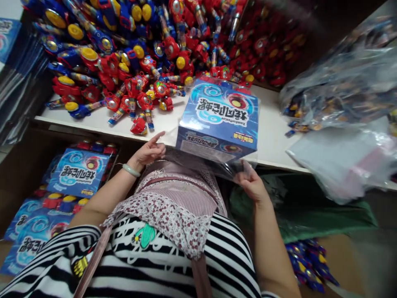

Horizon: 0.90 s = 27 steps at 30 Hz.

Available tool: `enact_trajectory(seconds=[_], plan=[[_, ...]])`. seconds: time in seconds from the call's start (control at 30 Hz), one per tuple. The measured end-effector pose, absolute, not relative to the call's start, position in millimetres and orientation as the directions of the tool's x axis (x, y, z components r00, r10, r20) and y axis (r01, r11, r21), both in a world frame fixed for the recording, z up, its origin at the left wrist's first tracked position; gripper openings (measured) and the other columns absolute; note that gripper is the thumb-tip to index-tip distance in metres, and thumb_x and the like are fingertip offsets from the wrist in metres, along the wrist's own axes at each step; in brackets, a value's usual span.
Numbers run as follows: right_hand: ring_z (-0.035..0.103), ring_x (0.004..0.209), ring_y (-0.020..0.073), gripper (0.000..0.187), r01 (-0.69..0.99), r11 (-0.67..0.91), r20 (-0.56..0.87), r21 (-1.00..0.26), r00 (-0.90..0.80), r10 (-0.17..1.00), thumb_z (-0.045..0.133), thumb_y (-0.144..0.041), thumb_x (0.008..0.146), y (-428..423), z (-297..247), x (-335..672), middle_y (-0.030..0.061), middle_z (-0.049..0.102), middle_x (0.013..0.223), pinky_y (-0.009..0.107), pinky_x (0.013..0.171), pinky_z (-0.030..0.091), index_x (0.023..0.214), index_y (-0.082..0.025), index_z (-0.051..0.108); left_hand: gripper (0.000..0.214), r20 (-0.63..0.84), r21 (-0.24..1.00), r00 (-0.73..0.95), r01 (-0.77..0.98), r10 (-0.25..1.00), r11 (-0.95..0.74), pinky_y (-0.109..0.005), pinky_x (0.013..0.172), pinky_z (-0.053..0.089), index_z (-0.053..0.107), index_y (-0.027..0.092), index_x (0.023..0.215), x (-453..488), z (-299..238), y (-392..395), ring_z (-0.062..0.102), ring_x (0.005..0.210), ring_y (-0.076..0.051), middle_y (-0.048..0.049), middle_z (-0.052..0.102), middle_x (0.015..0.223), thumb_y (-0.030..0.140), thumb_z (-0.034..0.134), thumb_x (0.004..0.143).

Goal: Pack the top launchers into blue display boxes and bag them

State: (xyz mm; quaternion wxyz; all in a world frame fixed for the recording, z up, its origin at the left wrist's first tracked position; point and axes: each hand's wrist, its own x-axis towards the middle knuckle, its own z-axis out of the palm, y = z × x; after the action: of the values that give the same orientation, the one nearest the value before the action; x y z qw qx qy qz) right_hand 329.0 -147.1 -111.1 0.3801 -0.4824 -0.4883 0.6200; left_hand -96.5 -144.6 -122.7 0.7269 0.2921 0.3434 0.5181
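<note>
A blue printed toy box sits at the near edge of the white table, inside a clear plastic bag whose open end hangs toward me. My left hand pinches the bag's left edge, index finger stretched out. My right hand grips the bag's lower right edge below the table. A pale bangle is on my left wrist.
A big heap of red and blue plastic toys covers the back of the table. Clear bags of packets lie at right. Packed blue boxes fill a carton at lower left. Green cloth lies under the table at right.
</note>
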Motion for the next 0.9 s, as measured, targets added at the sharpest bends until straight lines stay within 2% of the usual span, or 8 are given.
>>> enact_trajectory(seconds=[0.1,0.2,0.37,0.47,0.57,0.63,0.77,0.9], plan=[[0.042,0.056,0.0118,0.073,0.155,-0.196,-0.224,-0.968,-0.190,0.956,0.089,-0.043,0.056,-139.8,-108.4,335.1,-0.0093,0.046,0.059,0.029,0.060,0.038,0.124,-0.029,0.065,0.074,-0.202,0.880,0.172,-0.401,0.964,0.256,-0.023,0.054,0.047,0.063,0.022,0.127,-110.9,-115.7,-139.5,0.054,0.056,-0.011,0.0062,0.055,0.063,0.018,0.088,0.057],[0.041,0.057,0.0109,0.055,0.294,-0.123,-0.181,-0.948,-0.179,0.967,0.086,-0.043,0.059,-131.3,-104.4,336.8,-0.0078,0.047,0.060,0.028,0.061,0.038,0.108,-0.024,0.072,0.036,-0.261,0.956,0.131,-0.101,0.957,0.274,-0.023,0.047,0.044,0.072,0.015,0.093,-122.4,-103.0,-129.0,0.054,0.049,-0.012,0.0015,0.060,0.062,0.021,0.087,0.061],[0.053,0.066,0.0152,0.027,0.529,-0.012,-0.142,-0.849,-0.205,0.968,0.073,-0.047,0.071,-111.4,-105.5,336.8,0.0002,0.063,0.069,0.031,0.069,0.044,0.073,-0.020,0.071,0.011,-0.378,0.894,0.046,0.276,0.925,0.352,-0.021,0.041,0.029,0.072,0.013,0.068,-122.5,-81.6,-93.2,0.043,0.039,-0.009,0.0018,0.054,0.048,0.012,0.082,0.066],[0.060,0.076,0.0185,0.023,0.659,0.108,-0.039,-0.745,-0.204,0.978,0.069,-0.041,0.077,-92.5,-107.8,337.9,0.0042,0.068,0.079,0.033,0.077,0.048,0.071,-0.019,0.069,0.012,-0.385,0.885,0.053,0.304,0.922,0.352,-0.021,0.046,0.032,0.072,0.012,0.065,-111.2,-76.0,-68.9,0.043,0.042,-0.009,0.0005,0.056,0.050,0.006,0.083,0.064],[0.064,0.092,0.0210,0.014,0.693,0.263,0.103,-0.671,-0.264,0.959,0.066,-0.028,0.079,-65.1,-108.0,337.6,0.0088,0.071,0.097,0.036,0.088,0.051,0.083,-0.017,0.073,0.015,-0.244,0.933,0.065,0.287,0.968,0.216,-0.020,0.059,0.043,0.071,0.011,0.065,-94.8,-79.7,-49.9,0.054,0.058,-0.011,-0.0013,0.063,0.061,0.002,0.083,0.061],[0.065,0.106,0.0219,0.022,0.665,0.325,0.134,-0.673,-0.322,0.937,0.063,-0.021,0.080,-44.3,-107.6,335.9,0.0110,0.071,0.112,0.036,0.098,0.050,0.097,-0.016,0.075,0.016,-0.137,0.964,0.060,0.236,0.989,0.119,-0.022,0.070,0.049,0.072,0.011,0.069,-84.4,-87.0,-41.1,0.059,0.071,-0.014,-0.0023,0.068,0.070,0.006,0.084,0.060],[0.065,0.115,0.0239,0.031,0.634,0.291,0.025,-0.717,-0.393,0.919,0.065,-0.021,0.081,-6.9,-109.1,332.5,0.0096,0.073,0.123,0.038,0.106,0.049,0.109,-0.015,0.075,0.024,-0.070,0.982,0.052,0.180,0.996,0.060,-0.028,0.077,0.053,0.072,0.009,0.074,-73.5,-103.6,-26.6,0.061,0.074,-0.016,-0.0033,0.069,0.073,0.026,0.087,0.065],[0.071,0.105,0.0279,0.027,0.673,0.246,-0.083,-0.697,-0.416,0.905,0.073,-0.020,0.073,23.9,-110.8,333.0,0.0076,0.079,0.105,0.044,0.100,0.054,0.099,-0.014,0.078,0.017,-0.008,0.963,0.016,0.270,1.000,0.003,-0.032,0.083,0.053,0.072,0.009,0.074,-71.4,-111.1,-8.6,0.062,0.078,-0.018,-0.0042,0.072,0.079,0.024,0.078,0.070]])
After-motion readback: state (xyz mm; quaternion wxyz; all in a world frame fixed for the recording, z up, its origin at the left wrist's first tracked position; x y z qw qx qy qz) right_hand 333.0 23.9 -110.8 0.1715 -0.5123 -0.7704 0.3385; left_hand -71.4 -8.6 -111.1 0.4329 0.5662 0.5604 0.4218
